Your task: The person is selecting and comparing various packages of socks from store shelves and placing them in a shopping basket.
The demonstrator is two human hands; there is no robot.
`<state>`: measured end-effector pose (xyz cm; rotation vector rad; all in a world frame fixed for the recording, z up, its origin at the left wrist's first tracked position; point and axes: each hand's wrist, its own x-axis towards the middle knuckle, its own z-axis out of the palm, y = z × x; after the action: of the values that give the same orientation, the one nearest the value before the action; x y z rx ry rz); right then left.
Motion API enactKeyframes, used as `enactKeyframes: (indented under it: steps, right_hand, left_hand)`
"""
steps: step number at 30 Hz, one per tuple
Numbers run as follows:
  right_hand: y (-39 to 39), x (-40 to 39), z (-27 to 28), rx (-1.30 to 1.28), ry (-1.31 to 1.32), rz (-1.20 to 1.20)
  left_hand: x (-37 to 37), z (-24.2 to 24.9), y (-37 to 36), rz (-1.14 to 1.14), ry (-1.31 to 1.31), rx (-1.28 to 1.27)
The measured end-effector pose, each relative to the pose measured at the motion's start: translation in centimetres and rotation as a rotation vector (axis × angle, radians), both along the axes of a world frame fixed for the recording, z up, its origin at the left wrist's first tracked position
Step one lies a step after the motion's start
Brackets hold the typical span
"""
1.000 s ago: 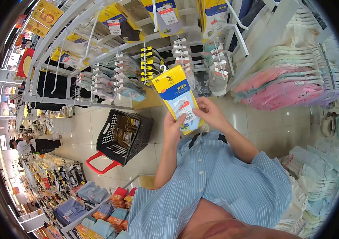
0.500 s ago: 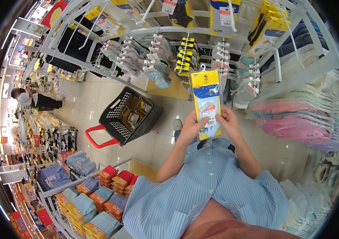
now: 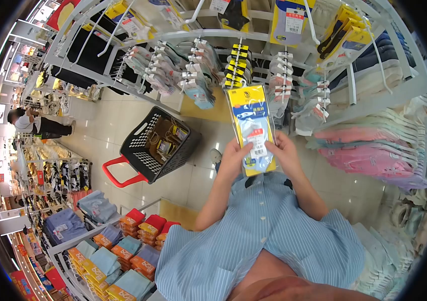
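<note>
A flat clear-wrapped package [image 3: 251,113] with a yellow and blue card and something pale blue inside is held upright before my chest. My left hand [image 3: 234,156] grips its lower left edge, thumb on the front beside a white and red price sticker. On the opposite edge, my right hand [image 3: 282,152] pinches the package, its thumb also near the sticker. The fingers behind the package are partly hidden. Just beyond its top hang clipped socks with yellow and black tags [image 3: 237,65] on a rack hook.
A black basket [image 3: 138,131] with a red handle stands on the floor at left, holding brown items. Metal rack hooks [image 3: 307,22] project ahead. Pink clothes [image 3: 359,158] hang at right. Folded packs [image 3: 133,283] fill a lower-left shelf. Another person [image 3: 38,123] stands far left.
The package has tilted, its top leaning further left, and both hands have shifted slightly left with it. The view has shifted slightly, moving the basket a little left in the frame.
</note>
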<state>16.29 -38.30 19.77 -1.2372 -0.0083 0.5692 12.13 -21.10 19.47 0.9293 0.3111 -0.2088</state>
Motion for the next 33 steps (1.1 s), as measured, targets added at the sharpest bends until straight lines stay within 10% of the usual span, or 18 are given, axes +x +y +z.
enactKeyframes:
  steps: [20, 33]
  right_hand:
    - [5.0, 4.3, 2.9, 0.018, -0.099, 0.06]
    - [10.0, 13.7, 9.2, -0.102, -0.631, -0.553]
  left_hand:
    - [2.2, 3.5, 6.0, 0.096, -0.217, -0.049]
    - [1.8, -0.8, 16.4, 0.055, -0.077, 0.143]
